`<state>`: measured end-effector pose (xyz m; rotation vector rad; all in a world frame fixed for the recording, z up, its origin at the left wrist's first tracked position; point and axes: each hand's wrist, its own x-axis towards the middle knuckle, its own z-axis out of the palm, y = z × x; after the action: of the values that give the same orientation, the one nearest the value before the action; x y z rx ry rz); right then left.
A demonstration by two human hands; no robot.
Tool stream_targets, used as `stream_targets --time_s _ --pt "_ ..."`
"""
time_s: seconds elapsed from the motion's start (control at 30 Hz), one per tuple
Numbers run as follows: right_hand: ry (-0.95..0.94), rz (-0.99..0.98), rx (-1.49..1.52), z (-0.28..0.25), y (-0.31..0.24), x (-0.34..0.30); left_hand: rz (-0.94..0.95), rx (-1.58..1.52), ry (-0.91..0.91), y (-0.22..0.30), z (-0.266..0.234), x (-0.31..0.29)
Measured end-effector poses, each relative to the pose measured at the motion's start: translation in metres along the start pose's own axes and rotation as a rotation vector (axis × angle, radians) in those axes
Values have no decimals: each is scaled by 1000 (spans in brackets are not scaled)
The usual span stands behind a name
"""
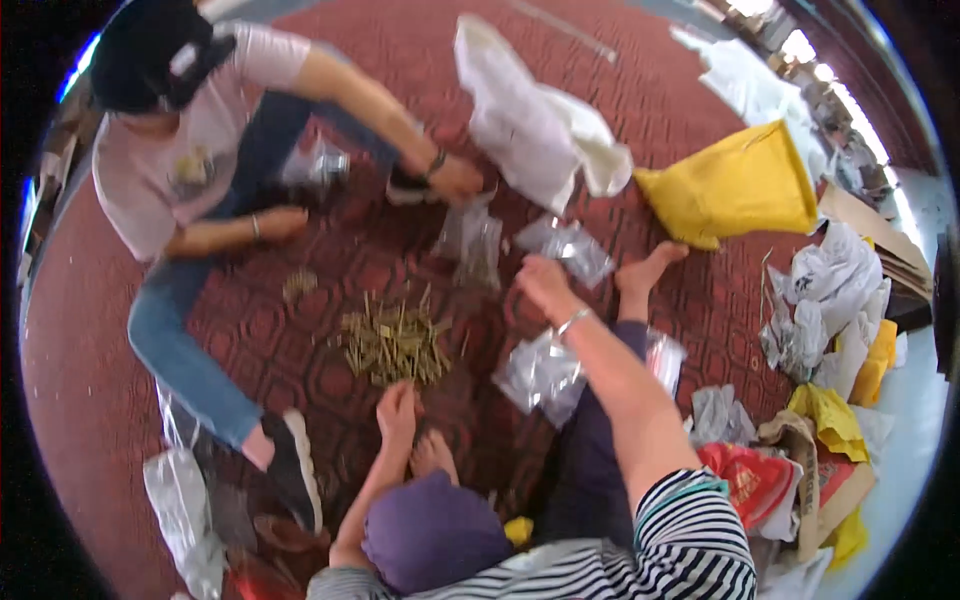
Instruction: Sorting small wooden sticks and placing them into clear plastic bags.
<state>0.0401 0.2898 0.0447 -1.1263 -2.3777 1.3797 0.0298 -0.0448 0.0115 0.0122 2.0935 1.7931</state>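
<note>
Pile of small brass-coloured pieces (pixel 393 345) lies on red carpet (pixel 640 110), centre, just ahead of the person's knee. Left hand (pixel 397 410) rests at the pile's near edge, fingers together & curled down onto the pieces; can't tell if it pinches any. Right hand (pixel 545 283) reaches fwd, well right of the pile, fingers loosely bent, nothing in it, near clear bags (pixel 570 248). More clear bags (pixel 540 375) by right forearm. Opp. side: co-worker sits, one hand (pixel 455 180) on a clear bag (pixel 470 240). White sack (pixel 530 125) & yellow bag (pixel 735 185) farther out, crumpled wrap (pixel 830 300) at right.
</note>
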Motion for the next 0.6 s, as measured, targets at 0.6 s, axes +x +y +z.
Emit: stream_targets --time_s 0.6 --pt "-37 43 -636 50 60 -99 -34 241 -98 -33 -9 -14"
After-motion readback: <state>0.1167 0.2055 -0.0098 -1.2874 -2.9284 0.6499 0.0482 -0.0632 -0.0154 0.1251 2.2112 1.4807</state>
